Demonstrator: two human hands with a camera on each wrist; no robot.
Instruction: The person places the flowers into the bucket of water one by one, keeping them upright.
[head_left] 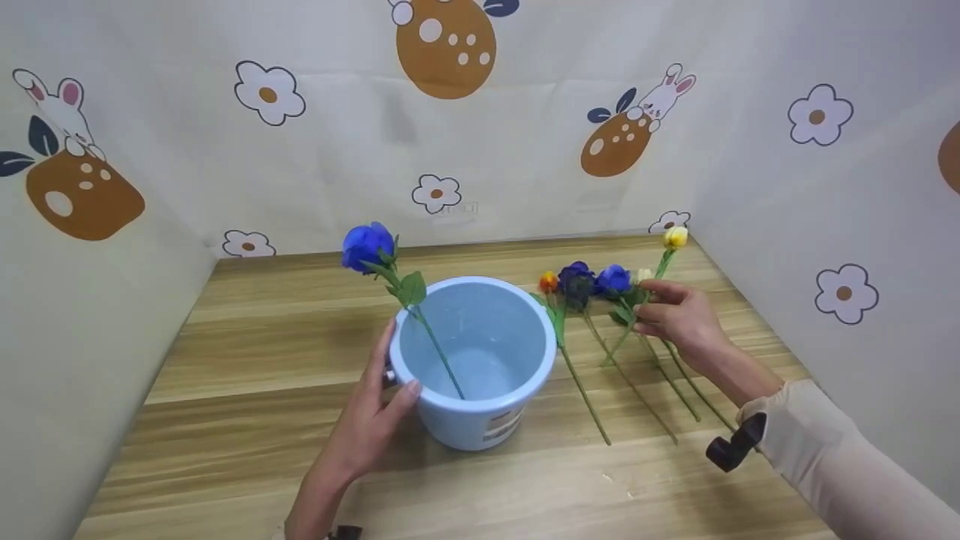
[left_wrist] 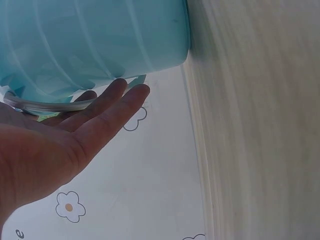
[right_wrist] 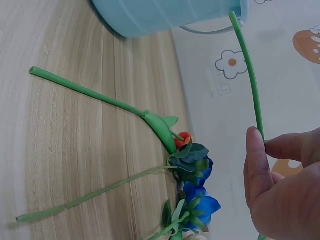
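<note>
A light blue bucket point(head_left: 450, 429) stands upright on the wood-grained counter point(head_left: 225, 360), near the middle of the head view, with a label point(head_left: 502, 425) on its lower right side. Inside it, a blue rose point(head_left: 367, 247) leans to the upper left; its stem crosses the rim and its bloom hangs outside.

The left hand point(head_left: 364, 424), in the lower centre, is spread at the bucket's left side, thumb on the rim and the other fingers extended along the outer wall. In the left wrist view those fingers are nearly straight, beside the bucket's pale handle point(left_wrist: 55, 106).

The right hand point(head_left: 682, 322), right of centre, pinches the green stem of a yellow tulip point(head_left: 675, 237) between thumb and fingers. The bloom points to the upper right, and the stem's lower end slants to the lower left, above the other stems.

Right of the bucket, an orange-red tulip point(head_left: 548, 282), a dark purple rose point(head_left: 576, 286) and a second blue rose point(head_left: 613, 279) lie in a row on the counter, stems running to the lower right. A cream flower point(head_left: 643, 276) is partly hidden just beside the right fingertips.

A pale cloth point(head_left: 337, 165) printed with rabbits and flowers fills the background.
</note>
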